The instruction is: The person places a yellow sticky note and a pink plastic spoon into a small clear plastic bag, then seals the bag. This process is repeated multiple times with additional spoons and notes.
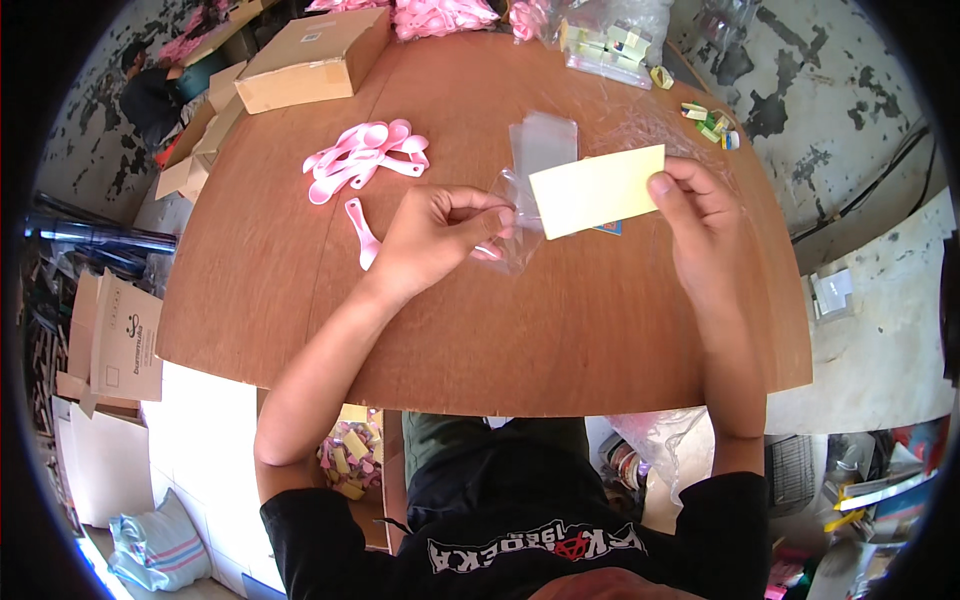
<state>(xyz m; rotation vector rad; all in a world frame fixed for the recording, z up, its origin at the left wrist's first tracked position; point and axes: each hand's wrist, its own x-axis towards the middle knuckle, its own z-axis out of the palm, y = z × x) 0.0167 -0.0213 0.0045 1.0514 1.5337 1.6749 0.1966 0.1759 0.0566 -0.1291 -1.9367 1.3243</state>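
My left hand [440, 230] pinches a small clear plastic bag [522, 240] over the middle of the table. In my right hand [695, 200] a pale yellow card [600, 190] is held by its right end between thumb and fingers. The card's left end is close to the bag's edge. Behind them lies a stack of clear plastic bags [547, 140]. Part of a blue printed card [611, 228] shows beneath the yellow one. A heap of pink plastic spoons [368, 155] lies left of centre, and one single pink spoon [361, 232] rests nearer my left wrist.
The brown wooden table [480, 350] carries a closed cardboard box [315, 60] at far left, pink bundles in bags [440, 15] at the back, and tape rolls [712, 125] at far right. Below, an open box of packed pieces [352, 455] stands by my legs. Another person [150, 95] is at far left.
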